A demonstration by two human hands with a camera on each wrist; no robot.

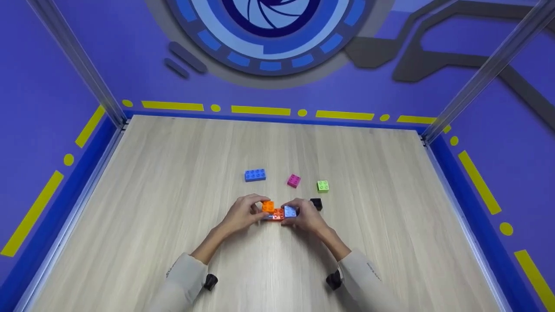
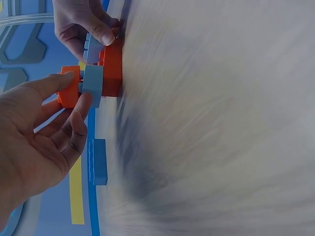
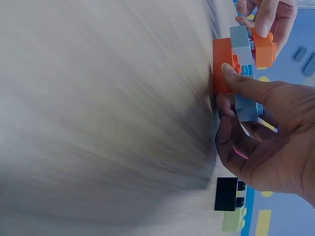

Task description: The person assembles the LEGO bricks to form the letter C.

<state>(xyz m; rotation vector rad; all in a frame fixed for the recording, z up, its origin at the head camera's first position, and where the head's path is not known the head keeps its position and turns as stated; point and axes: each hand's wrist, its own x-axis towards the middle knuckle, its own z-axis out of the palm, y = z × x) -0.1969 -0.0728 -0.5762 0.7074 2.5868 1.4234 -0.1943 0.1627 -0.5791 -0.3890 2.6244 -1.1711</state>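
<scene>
Near the middle of the table, a long orange-red building brick (image 1: 278, 214) lies with a light-blue brick (image 1: 290, 211) on its right end. Another light-blue brick (image 2: 93, 86) sits on its left end. My left hand (image 1: 243, 214) pinches a small orange brick (image 1: 268, 206) between thumb and fingers over that left blue brick. Studs show in the narrow gap between the two. My right hand (image 1: 308, 215) grips the right end of the build, its thumb (image 3: 234, 76) against the orange-red brick's side and its fingers curled round the far side.
Beyond the hands lie a blue brick (image 1: 255, 175), a magenta brick (image 1: 294, 180) and a lime-green brick (image 1: 323, 186). A black brick (image 1: 317, 204) is close beside the right hand. Purple panels (image 1: 277, 95) border the wooden table (image 1: 182, 164) at the back and sides.
</scene>
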